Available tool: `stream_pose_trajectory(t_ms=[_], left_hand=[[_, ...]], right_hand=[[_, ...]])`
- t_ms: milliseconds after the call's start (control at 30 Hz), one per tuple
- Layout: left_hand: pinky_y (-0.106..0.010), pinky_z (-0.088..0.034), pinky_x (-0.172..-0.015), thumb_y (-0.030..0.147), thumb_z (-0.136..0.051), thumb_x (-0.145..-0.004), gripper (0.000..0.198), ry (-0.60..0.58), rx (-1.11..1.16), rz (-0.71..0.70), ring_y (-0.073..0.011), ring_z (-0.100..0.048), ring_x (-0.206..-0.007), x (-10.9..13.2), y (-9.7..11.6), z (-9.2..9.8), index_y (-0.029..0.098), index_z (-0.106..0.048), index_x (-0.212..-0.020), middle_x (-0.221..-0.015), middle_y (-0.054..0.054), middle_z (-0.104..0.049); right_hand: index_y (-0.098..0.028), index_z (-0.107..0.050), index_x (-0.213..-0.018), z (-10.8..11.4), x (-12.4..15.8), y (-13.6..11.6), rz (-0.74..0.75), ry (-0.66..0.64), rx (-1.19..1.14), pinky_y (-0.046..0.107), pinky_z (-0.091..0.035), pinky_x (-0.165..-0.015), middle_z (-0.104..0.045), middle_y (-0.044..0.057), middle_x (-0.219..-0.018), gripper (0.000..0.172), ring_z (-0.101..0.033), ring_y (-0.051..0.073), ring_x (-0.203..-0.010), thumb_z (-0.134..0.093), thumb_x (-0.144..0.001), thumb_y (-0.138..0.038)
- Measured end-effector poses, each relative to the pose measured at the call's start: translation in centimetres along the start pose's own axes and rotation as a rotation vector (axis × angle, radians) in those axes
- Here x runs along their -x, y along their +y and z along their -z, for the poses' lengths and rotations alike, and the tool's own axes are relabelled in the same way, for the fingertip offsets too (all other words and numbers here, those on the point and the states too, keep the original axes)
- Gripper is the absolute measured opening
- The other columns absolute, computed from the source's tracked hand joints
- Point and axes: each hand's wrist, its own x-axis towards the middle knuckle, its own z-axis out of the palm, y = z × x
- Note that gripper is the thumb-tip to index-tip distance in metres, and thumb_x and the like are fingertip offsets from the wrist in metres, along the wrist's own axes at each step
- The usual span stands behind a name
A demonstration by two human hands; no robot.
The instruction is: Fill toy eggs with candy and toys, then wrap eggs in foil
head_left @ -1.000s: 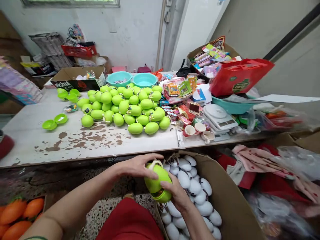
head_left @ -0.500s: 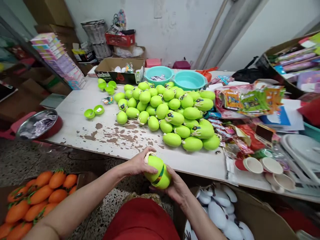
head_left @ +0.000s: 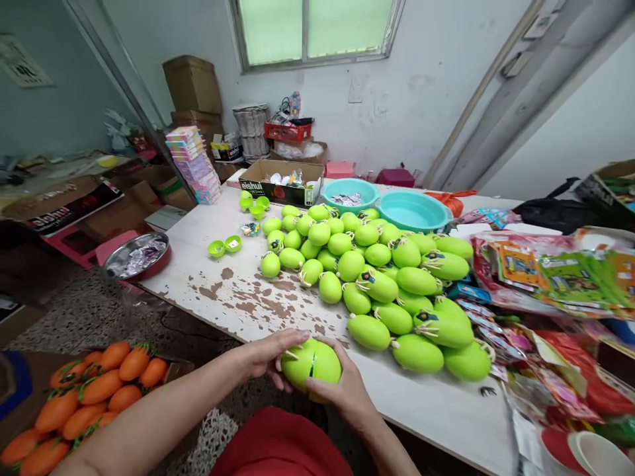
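A lime-green plastic egg-shaped capsule (head_left: 325, 360) is held between both my hands at the table's front edge. My left hand (head_left: 272, 354) grips its left end, where a cream cord sticks out. My right hand (head_left: 350, 387) wraps the right half, thumb across the front near the seam. A narrow dark gap with something shiny in it shows between the two halves. Beyond my hands, a large pile of similar green capsules (head_left: 350, 266), many with cream cords, covers the table (head_left: 317, 413). Two open green half shells (head_left: 233, 243) lie farther left.
Two turquoise basins (head_left: 415, 213) and a cardboard box (head_left: 282, 195) stand at the back. A metal bowl of small packets (head_left: 136, 256) sits at the left edge. Orange carrot-like capsules (head_left: 102, 383) fill a box at lower left. Colourful packets (head_left: 565, 277) crowd the right side.
The capsule's halves have come closer together, and the wide gap has narrowed to a thin slit. My right thumb now lies across its front. The camera view has tilted up and turned left.
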Motion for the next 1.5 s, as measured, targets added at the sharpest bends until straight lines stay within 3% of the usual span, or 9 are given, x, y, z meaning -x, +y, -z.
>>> stream_pose_trajectory(t_ms=[100, 267, 400, 633, 833, 1033, 1233, 1400, 1500], left_hand=[[-0.021, -0.046, -0.041, 0.06, -0.073, -0.068, 0.066, 0.001, 0.026, -0.09, -0.0135, -0.061, -0.055, 0.5, 1.0, 1.6, 0.023, -0.047, -0.116, -0.087, -0.002, -0.061], [-0.022, -0.047, -0.059, 0.042, -0.077, -0.069, 0.062, 0.04, -0.041, -0.327, -0.0145, -0.058, -0.076, 1.9, 2.2, 5.7, 0.024, -0.048, -0.121, -0.094, 0.0, -0.059], [-0.027, -0.047, -0.081, 0.029, -0.079, -0.066, 0.072, 0.051, -0.303, -0.477, -0.0176, -0.056, -0.095, 2.8, 3.3, 11.9, 0.027, -0.048, -0.13, -0.109, 0.0, -0.06], [-0.034, -0.047, -0.093, 0.026, -0.076, -0.068, 0.072, 0.166, -0.468, -0.618, -0.0213, -0.057, -0.106, 4.8, 5.0, 23.9, 0.027, -0.045, -0.134, -0.125, -0.004, -0.055], [-0.038, -0.042, -0.102, 0.036, -0.08, -0.065, 0.072, 0.118, -0.527, -0.739, -0.0264, -0.052, -0.118, 4.9, 5.4, 30.0, 0.024, -0.05, -0.13, -0.132, -0.007, -0.052], [-0.036, -0.045, -0.097, 0.041, -0.076, -0.072, 0.064, 0.032, -0.45, -0.665, -0.0256, -0.055, -0.112, 3.4, 5.2, 32.6, 0.026, -0.05, -0.129, -0.127, -0.007, -0.055], [-0.038, -0.044, -0.099, 0.035, -0.075, -0.072, 0.059, 0.022, -0.538, -0.66, -0.0255, -0.054, -0.112, 3.2, 6.0, 33.0, 0.027, -0.054, -0.127, -0.127, -0.006, -0.055], [-0.025, -0.049, -0.061, 0.04, -0.069, -0.076, 0.06, 0.038, -0.363, -0.438, -0.0143, -0.055, -0.073, 3.7, 6.7, 32.6, 0.028, -0.048, -0.131, -0.105, -0.002, -0.059], [-0.022, -0.046, -0.055, 0.041, -0.069, -0.076, 0.06, 0.077, -0.321, -0.428, -0.0115, -0.052, -0.067, 4.0, 7.1, 32.7, 0.028, -0.047, -0.131, -0.098, 0.0, -0.056]], right_hand=[[-0.021, -0.056, -0.117, -0.7, -1.5, -1.4, -0.026, -0.013, 0.017, 0.038, -0.051, -0.082, -0.067, 0.005, -0.104, 0.079, -0.062, 0.028, -0.094, -0.089, -0.049, -0.044], [-0.022, -0.055, -0.119, -3.5, -5.3, -2.7, -0.143, -0.066, -0.204, 0.04, -0.052, -0.083, -0.068, 0.006, -0.107, 0.082, -0.063, 0.028, -0.096, -0.09, -0.049, -0.045], [-0.02, -0.054, -0.121, -7.6, -9.9, -3.7, -0.14, -0.092, -0.3, 0.042, -0.052, -0.087, -0.069, 0.007, -0.108, 0.078, -0.064, 0.03, -0.1, -0.088, -0.054, -0.041], [-0.022, -0.052, -0.127, -16.6, -17.6, -6.1, -0.062, -0.114, -0.215, 0.04, -0.052, -0.085, -0.068, 0.007, -0.111, 0.085, -0.064, 0.027, -0.099, -0.09, -0.053, -0.038], [-0.022, -0.055, -0.124, -21.4, -20.5, -7.5, -0.107, -0.062, -0.16, 0.039, -0.052, -0.086, -0.067, 0.006, -0.111, 0.085, -0.063, 0.026, -0.098, -0.091, -0.049, -0.038], [-0.021, -0.055, -0.126, -23.0, -21.4, -7.6, -0.152, 0.031, -0.154, 0.04, -0.051, -0.088, -0.069, 0.005, -0.107, 0.082, -0.063, 0.026, -0.097, -0.091, -0.053, -0.037], [-0.022, -0.058, -0.12, -24.0, -22.3, -6.0, -0.197, 0.185, -0.256, 0.038, -0.052, -0.081, -0.067, 0.005, -0.107, 0.074, -0.062, 0.027, -0.096, -0.087, -0.055, -0.043], [-0.021, -0.058, -0.123, -23.0, -23.2, -6.2, -0.164, 0.035, -0.211, 0.038, -0.051, -0.084, -0.067, 0.006, -0.107, 0.076, -0.062, 0.026, -0.096, -0.088, -0.056, -0.04], [-0.021, -0.057, -0.127, -22.3, -23.7, -6.6, -0.124, -0.028, -0.19, 0.039, -0.05, -0.086, -0.066, 0.006, -0.111, 0.082, -0.062, 0.027, -0.099, -0.09, -0.054, -0.04]])
